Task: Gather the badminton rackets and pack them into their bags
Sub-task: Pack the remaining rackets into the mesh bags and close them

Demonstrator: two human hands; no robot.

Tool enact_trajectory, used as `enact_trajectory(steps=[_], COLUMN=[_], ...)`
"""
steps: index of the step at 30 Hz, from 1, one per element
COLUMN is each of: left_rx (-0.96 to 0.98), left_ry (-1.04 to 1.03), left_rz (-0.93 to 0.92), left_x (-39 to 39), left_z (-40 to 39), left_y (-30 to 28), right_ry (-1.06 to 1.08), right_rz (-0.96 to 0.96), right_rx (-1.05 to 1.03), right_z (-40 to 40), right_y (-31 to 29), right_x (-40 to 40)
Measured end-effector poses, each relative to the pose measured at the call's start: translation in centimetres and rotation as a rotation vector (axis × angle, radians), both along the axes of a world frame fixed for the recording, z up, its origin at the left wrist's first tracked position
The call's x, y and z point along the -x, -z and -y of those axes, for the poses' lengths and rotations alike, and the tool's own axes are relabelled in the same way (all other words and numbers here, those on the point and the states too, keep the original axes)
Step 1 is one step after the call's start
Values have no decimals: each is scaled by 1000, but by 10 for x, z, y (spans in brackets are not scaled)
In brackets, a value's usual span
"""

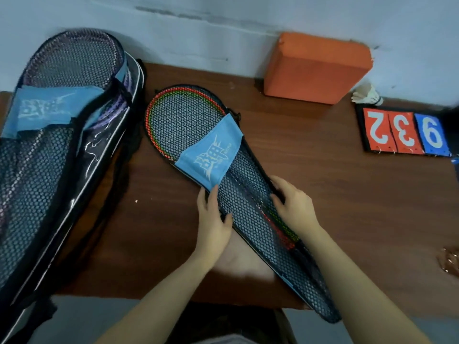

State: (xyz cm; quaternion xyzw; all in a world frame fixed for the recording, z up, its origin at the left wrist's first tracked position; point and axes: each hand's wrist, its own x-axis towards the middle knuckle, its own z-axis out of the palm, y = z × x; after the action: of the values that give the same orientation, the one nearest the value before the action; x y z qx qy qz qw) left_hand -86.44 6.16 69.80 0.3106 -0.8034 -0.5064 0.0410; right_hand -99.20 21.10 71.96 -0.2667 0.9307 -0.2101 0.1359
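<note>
A black mesh bag (238,194) with a blue label band (211,155) lay flat on the brown table (347,194), its round end at 11 o'clock and its narrow end at 5 o'clock, overhanging the near table edge. Red and green rackets (159,108) showed through the mesh, fully enclosed. The left hand (213,219) lay at the bag's 8 o'clock edge, fingers fairly straight along the rim and thumb resting on the mesh. The right hand (295,204) lay at the 2 o'clock edge, fingers curled over and gripping the rim. A second bag (62,135), holding purple rackets, lay at 9 o'clock. An orange block (315,68) sat at 1 o'clock, number cards (404,132) at 2 o'clock, with a shuttlecock (367,95) just beyond them.
</note>
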Motion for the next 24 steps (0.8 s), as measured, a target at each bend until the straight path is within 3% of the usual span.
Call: enact_trajectory(steps=[6,10,14,18,20,24], left_rx=[-28,54,112,421,373,98], left_ry=[3,-2,92,198,181,27], left_rz=[-86,-115,69,239,189,5], left_x=[6,8,8,-9,-17,-20], left_z=[19,40,46,21,7,-3], left_y=[-9,-15,-5,3,6,-1], right_ry=[158,220,284,323,334,334], right_rz=[11,51,106,158,188,265], right_rx=[89,108,13,40,87,262], right_z=[-4,3,12,8,5,1], right_y=[-9,-5,9,15,13,5], right_x=[-33,-45,-44,-42,-43,-43])
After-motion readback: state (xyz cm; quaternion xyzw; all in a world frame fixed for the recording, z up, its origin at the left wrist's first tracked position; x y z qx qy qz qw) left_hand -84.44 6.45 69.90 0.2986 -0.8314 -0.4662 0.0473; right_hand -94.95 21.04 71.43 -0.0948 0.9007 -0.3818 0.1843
